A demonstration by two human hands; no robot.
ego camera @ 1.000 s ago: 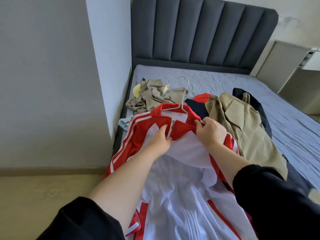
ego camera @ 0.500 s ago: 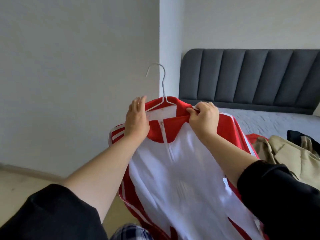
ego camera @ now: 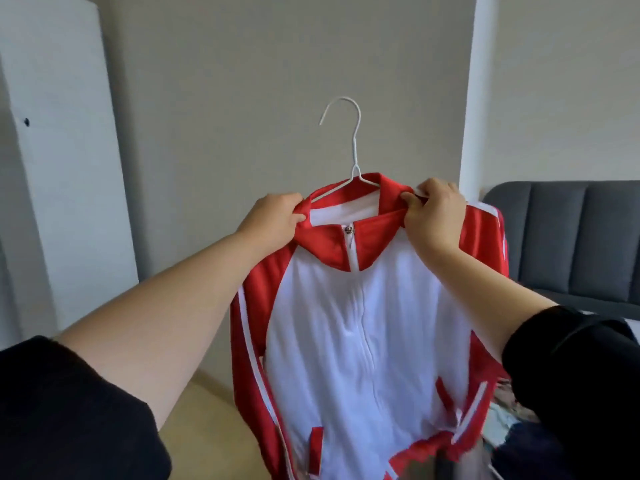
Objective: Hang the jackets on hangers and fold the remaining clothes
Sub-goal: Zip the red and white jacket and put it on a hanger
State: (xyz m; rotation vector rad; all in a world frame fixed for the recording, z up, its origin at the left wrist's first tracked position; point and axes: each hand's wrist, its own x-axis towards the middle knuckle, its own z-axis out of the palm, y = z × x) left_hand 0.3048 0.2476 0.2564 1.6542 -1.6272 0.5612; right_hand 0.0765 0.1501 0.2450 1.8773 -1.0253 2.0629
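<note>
The track jacket (ego camera: pixel 363 323) has a white body and white zip tape with a silvery pull, while its collar, yoke, shoulders and arms are red, with white stripes running down the arms, red pocket edges and a red hem band crossed by slanting white bars. The wire hanger (ego camera: pixel 355 147) inside it is white. Behind it, the wall (ego camera: pixel 242 98) is a plain greyish beige, the door (ego camera: pixel 62 168) white, the headboard (ego camera: pixel 568 237) dark grey in vertical padded channels, the floor (ego camera: pixel 207 427) pale tan, and the person's own sleeves (ego camera: pixel 69 410) black.
</note>
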